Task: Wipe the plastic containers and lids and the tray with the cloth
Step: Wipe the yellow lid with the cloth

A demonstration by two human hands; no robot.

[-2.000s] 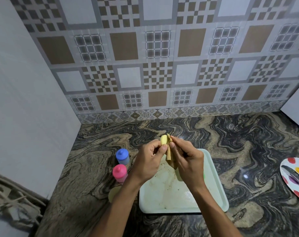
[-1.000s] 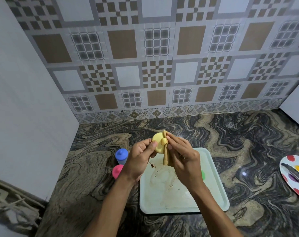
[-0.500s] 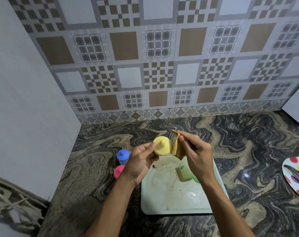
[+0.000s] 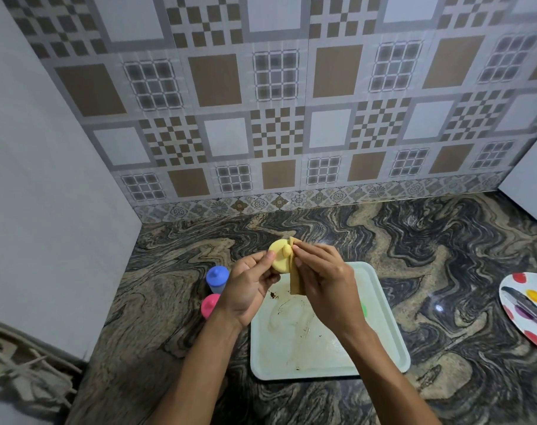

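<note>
yellow knobbed lid (image 4: 280, 256) held upright against tan cloth (image 4: 295, 277), above a stained pale tray (image 4: 387, 338); blue-lidded container (image 4: 217, 278) and pink-lidded container (image 4: 210, 305) stand beside it.

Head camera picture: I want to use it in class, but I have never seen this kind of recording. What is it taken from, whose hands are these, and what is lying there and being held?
The picture comes from a camera worn on a person's head, looking forward and down, so the two bare arms reaching in from the bottom are the wearer's own. There is no machine here. The left hand holds a round yellow lid with a small knob. The right hand presses a tan cloth against it. Below them, on a swirled stone counter, lies a pale green tray with brown stains. Left of the tray stand a container with a blue lid and one with a pink lid. At the far right is a spotted plate.
</note>
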